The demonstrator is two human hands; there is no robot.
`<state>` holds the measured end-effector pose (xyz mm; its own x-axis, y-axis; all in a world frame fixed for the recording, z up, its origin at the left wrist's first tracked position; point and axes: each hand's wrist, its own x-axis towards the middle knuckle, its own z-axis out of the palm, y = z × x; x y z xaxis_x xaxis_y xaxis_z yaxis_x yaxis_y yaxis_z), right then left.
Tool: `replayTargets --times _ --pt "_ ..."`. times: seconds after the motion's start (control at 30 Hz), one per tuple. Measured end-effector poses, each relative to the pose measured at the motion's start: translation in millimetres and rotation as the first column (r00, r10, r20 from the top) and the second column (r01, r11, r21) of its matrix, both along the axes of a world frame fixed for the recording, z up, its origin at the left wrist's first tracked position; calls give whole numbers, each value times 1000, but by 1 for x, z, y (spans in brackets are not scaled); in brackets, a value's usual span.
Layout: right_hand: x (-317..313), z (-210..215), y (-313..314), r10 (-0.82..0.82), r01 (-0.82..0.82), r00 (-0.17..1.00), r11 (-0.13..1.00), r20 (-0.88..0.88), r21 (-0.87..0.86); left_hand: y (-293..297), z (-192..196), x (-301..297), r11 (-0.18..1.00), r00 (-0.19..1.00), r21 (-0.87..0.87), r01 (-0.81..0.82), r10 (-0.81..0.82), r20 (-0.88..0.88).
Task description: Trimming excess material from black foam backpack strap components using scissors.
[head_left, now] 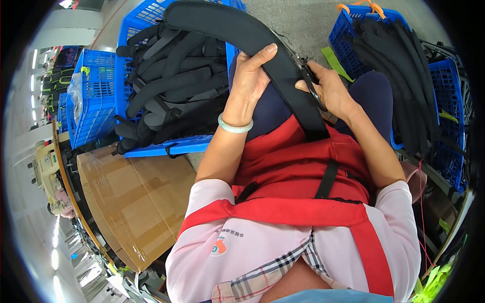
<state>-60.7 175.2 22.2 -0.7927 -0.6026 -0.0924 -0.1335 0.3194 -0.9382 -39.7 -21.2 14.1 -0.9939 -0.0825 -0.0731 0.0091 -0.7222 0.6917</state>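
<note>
A long, curved black padded strap (242,28) lies slantwise over my lap, its lower end resting on my red apron (283,146). My left hand (251,76) is closed on the strap's left edge, thumb on top and the other fingers partly hidden behind it. At the opposite edge, my right hand (328,88) grips dark-handled scissors (315,93), whose blades lie along the strap's border and are hard to make out. Thin loose threads show by that border.
A blue crate (120,83) full of similar black straps stands at the left, beside a brown cardboard box (139,202). More long black pieces (394,81) fill a blue basket (339,30) at the right. Another blue crate (96,96) sits further left.
</note>
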Motion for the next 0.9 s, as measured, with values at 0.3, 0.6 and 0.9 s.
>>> replayTargets --times 0.3,0.6,0.9 --pt "-16 11 3 62 -63 998 998 13 27 4 -1 -1 1000 999 -4 3 -3 -38" --pt "-17 3 7 99 -99 995 995 28 -4 6 -1 -3 1000 998 -26 -2 0 -61" --pt "-13 7 7 92 -70 976 991 -199 115 -4 5 -6 999 996 -3 -37 37 -77"
